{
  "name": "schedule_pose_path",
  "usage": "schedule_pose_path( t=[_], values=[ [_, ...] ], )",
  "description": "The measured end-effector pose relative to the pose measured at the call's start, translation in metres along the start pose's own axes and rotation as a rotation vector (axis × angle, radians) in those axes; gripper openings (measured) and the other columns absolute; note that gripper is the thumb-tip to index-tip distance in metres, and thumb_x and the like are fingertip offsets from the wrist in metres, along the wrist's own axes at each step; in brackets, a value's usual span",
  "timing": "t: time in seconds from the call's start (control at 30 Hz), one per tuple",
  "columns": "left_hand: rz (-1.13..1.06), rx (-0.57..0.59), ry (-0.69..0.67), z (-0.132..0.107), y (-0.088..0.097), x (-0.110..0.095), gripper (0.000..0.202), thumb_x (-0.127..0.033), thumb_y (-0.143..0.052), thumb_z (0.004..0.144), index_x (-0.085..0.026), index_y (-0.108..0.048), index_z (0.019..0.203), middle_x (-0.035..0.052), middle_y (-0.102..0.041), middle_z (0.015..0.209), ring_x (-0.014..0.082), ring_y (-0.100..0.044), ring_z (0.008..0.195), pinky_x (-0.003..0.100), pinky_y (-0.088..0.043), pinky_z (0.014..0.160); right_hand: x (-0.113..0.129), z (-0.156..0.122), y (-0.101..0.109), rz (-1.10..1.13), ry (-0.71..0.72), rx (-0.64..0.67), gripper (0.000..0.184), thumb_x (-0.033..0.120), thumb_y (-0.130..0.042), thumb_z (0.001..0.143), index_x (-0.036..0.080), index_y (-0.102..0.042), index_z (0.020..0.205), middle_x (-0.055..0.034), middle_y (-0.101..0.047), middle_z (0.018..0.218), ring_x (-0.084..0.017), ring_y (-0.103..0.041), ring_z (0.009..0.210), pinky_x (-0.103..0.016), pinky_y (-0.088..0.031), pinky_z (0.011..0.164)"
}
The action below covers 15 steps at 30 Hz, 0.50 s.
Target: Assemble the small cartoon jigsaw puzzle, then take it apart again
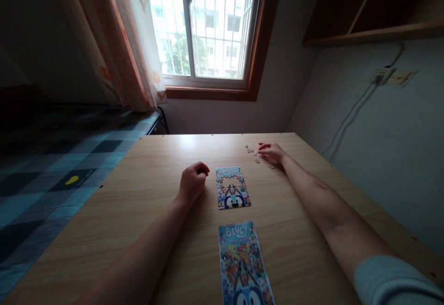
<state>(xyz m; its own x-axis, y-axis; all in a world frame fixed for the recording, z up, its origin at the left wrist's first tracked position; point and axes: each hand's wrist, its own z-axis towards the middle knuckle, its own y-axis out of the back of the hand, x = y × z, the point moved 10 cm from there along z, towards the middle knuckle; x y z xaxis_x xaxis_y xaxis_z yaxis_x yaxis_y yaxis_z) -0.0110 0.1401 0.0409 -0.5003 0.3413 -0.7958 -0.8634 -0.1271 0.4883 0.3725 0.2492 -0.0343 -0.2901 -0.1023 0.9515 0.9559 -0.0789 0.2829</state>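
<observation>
A small jigsaw puzzle with a blue cartoon dog lies mid-table, with gaps in its upper part. Nearer to me lies a printed picture card of the same design. My left hand rests on the wooden table just left of the puzzle, curled into a loose fist with nothing visible in it. My right hand reaches to the far right, palm down with fingers bent over several loose puzzle pieces; whether it pinches one I cannot make out.
A bed with a blue checked cover stands left of the table. Behind the table are a barred window and a curtain. A wall with a socket and cable runs along the right, under a wooden shelf.
</observation>
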Motion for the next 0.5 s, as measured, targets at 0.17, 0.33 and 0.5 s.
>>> schedule_pose_path(
  t=[0.17, 0.33, 0.5],
  values=[
    [-0.006, 0.001, 0.007, 0.0, -0.0003, 0.0011, 0.025, -0.011, -0.045, 0.061, -0.019, -0.067, 0.068, -0.0006, -0.067, 0.064, 0.0172, -0.061, 0.064, 0.027, -0.046, 0.064, 0.0028, 0.0008, -0.0004, -0.048, 0.01, 0.012, 0.035, 0.035, -0.086, 0.061, 0.018, -0.076, 0.091, -0.0127, -0.052, 0.143, -0.031, -0.059, 0.121, -0.038, -0.055, 0.093],
    [0.004, 0.001, -0.01, 0.0002, -0.0006, 0.0017, 0.025, -0.011, -0.045, 0.061, -0.019, -0.067, 0.069, -0.0001, -0.067, 0.065, 0.017, -0.061, 0.065, 0.027, -0.045, 0.063, 0.0043, 0.0025, 0.0011, -0.156, 0.023, -0.004, 0.038, 0.037, -0.09, 0.058, 0.02, -0.078, 0.089, -0.0109, -0.059, 0.136, -0.032, -0.053, 0.129, -0.041, -0.041, 0.111],
    [0.02, 0.0, -0.006, 0.0005, -0.0003, 0.0017, 0.025, -0.011, -0.045, 0.061, -0.019, -0.068, 0.069, -0.0001, -0.068, 0.065, 0.0171, -0.062, 0.064, 0.027, -0.045, 0.063, 0.0104, 0.0002, 0.0018, -0.341, 0.055, -0.014, 0.037, 0.042, -0.087, 0.06, 0.024, -0.079, 0.092, -0.0076, -0.057, 0.14, -0.026, -0.053, 0.13, -0.036, -0.033, 0.116]
  ],
)
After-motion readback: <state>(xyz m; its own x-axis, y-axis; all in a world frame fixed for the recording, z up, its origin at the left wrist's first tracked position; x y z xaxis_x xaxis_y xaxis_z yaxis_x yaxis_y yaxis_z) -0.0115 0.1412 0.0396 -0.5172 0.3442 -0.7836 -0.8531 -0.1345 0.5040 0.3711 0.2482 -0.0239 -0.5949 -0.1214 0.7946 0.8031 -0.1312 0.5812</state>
